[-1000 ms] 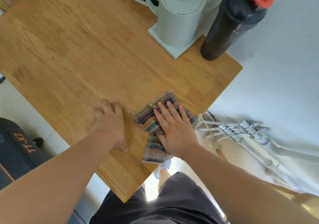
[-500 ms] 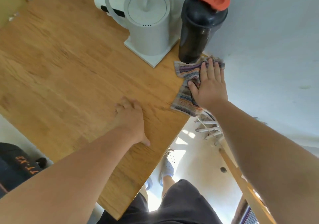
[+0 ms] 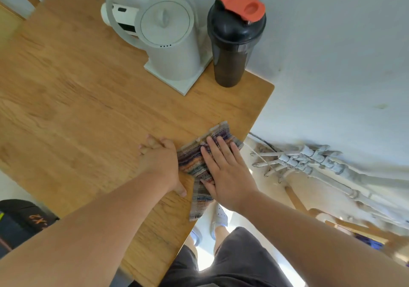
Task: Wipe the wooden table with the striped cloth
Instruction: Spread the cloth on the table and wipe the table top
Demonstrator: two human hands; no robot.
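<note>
**Desk:** Where's the cloth right now?

**Operator:** I've got the striped cloth [image 3: 192,162] lying crumpled on the wooden table [image 3: 77,101], at its right edge on the side nearest the person. The cloth's far corner reaches that edge, and its near end trails along it.

**Desk:** And the hands?

**Operator:** I see the right hand [image 3: 225,172] laid flat on top of the cloth, palm down, fingers straight and slightly spread, pressing it onto the wood. The left hand [image 3: 161,161] rests on bare table just beside the cloth's left side, gripping nothing. Its fingers look loosely bent (that part is blurred, so I can't say more), and the thumb points back toward the person.

**Desk:** Anything else on the table?

**Operator:** At the far right corner I can see a white electric kettle [image 3: 170,43] on its square base, and a black shaker bottle [image 3: 231,50] with an orange cap standing upright just beside it. Both are well apart from the cloth. Below the table edge I make out white pipes [image 3: 309,158] along the wall.
</note>
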